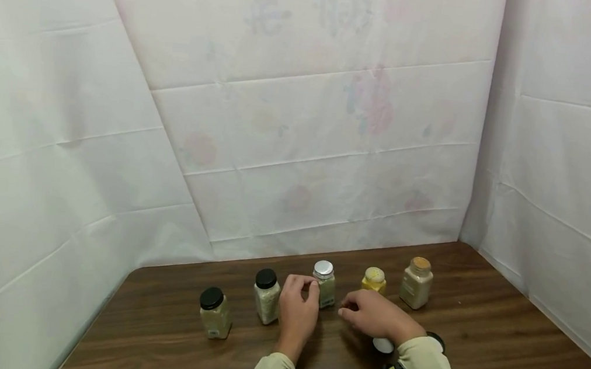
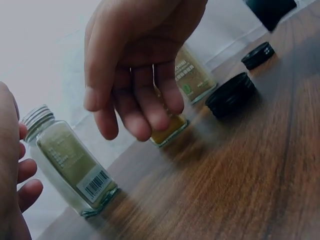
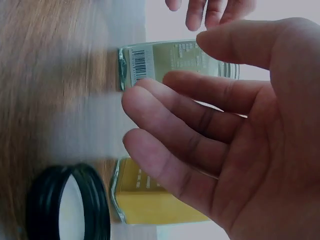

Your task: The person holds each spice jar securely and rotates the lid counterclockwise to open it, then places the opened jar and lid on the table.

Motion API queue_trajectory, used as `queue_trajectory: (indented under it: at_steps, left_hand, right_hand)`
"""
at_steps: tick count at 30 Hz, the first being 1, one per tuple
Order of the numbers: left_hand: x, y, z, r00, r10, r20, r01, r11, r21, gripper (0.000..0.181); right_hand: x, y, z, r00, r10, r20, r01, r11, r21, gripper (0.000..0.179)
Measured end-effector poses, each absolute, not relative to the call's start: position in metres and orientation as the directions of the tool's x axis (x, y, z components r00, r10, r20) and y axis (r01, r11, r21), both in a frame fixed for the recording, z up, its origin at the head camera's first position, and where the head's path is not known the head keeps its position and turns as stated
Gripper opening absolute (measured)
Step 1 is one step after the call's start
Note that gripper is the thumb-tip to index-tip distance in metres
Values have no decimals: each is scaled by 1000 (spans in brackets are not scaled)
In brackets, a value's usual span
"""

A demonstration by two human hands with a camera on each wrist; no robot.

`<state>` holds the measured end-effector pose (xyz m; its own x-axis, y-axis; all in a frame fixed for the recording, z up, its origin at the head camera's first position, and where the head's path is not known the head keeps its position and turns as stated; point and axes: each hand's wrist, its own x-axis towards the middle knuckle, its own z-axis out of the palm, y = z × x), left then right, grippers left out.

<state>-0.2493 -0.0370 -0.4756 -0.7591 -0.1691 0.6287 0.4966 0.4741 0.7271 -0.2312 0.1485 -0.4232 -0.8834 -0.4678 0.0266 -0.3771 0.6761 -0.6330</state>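
Note:
My left hand (image 1: 299, 308) is beside a glass spice jar (image 1: 326, 290) of greenish powder with a silver top. Its fingers are loosely bent and hold nothing; in the left wrist view, the fingertips (image 2: 30, 172) overlap the jar's edge. My right hand (image 1: 376, 313) hovers between that jar and a jar of yellow powder (image 1: 374, 279), partly hiding the latter. Seen in the right wrist view, the right fingers (image 3: 200, 135) are relaxed and slightly spread, with an empty palm. Below them lies a black lid (image 3: 95, 200) with a white inside.
Left of my hands stand two black-capped jars, one with pale contents (image 1: 267, 299) and one with greenish contents (image 1: 216, 316). A lidless jar of tan powder (image 1: 416, 286) is at the right. Another black lid (image 2: 258, 55) lies on the wooden table (image 1: 514, 338). White sheeting (image 1: 300, 126) surrounds the table.

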Motion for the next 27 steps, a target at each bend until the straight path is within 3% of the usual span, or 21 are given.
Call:
queue_trajectory:
  at_steps: [13,27]
  left_hand:
    - [-249,-34,-475,-757,-203,620,497,436,750,11]
    - [-251,-33,-473,-728,-222,649,511,454,729,7]
  right_hand:
    - [-250,127,-432,-942,-335,-19,-262,771,-580,24]
    - [-265,114,-437,-981,-191,-20,-150,826,-544,47]
